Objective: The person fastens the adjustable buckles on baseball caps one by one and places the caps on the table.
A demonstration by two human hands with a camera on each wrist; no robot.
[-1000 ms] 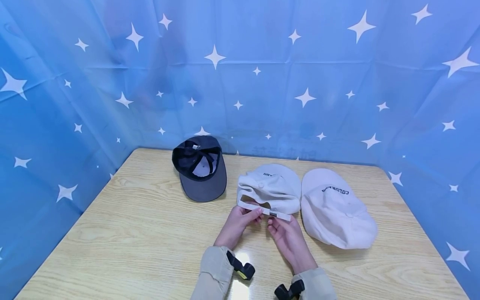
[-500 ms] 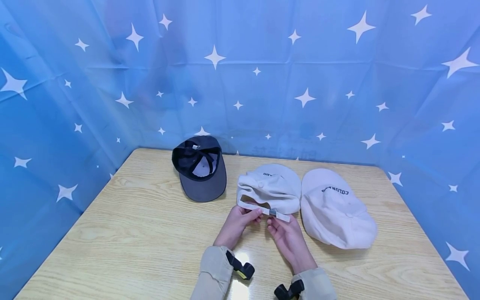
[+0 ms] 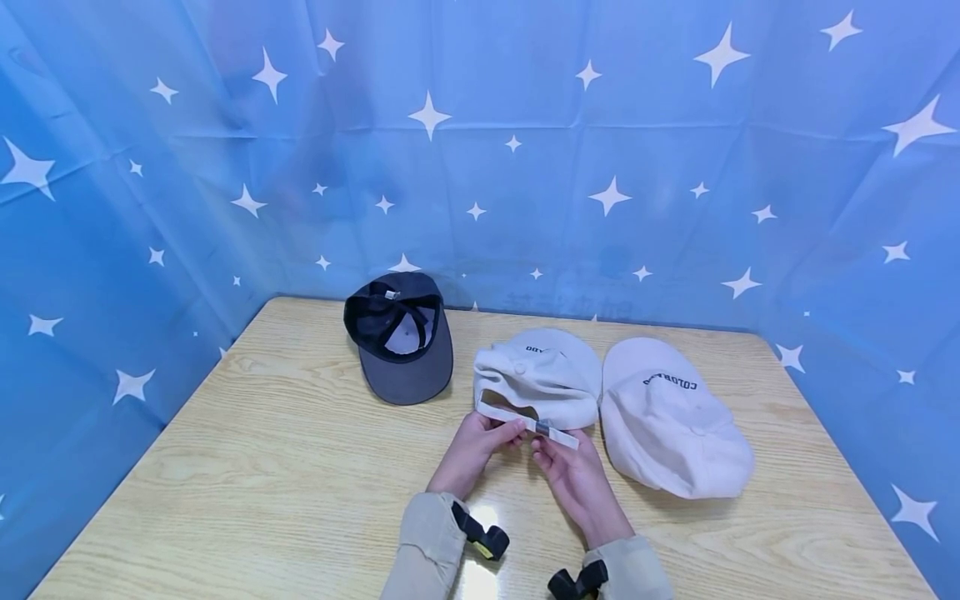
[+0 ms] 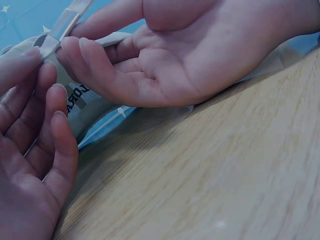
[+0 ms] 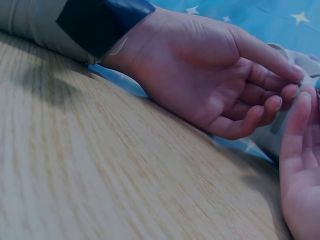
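Observation:
A white baseball cap (image 3: 551, 387) sits in the middle of the head view, its back opening turned toward me. Across that opening runs the adjuster strap (image 3: 562, 437), with a small metal buckle (image 3: 542, 427) on it. My left hand (image 3: 472, 450) pinches the strap just left of the buckle, thumb on top. On the other side, my right hand (image 3: 583, 483) holds the strap near its free end. The left wrist view shows the fingertips of both hands close together at the strap (image 4: 65, 25). In the right wrist view the cap is mostly hidden behind the hands.
Right beside it lies another white cap (image 3: 682, 425) lettered COLORADO. A dark cap (image 3: 408, 379) rests upside down to the left, near the back edge. The wooden table (image 3: 247, 467) is backed by a blue curtain (image 3: 510, 183) with white stars.
The strap's free end has tipped slightly down toward me, and the buckle has shifted a little left. The right fingertips have moved slightly with it; the left hand and the caps stay put.

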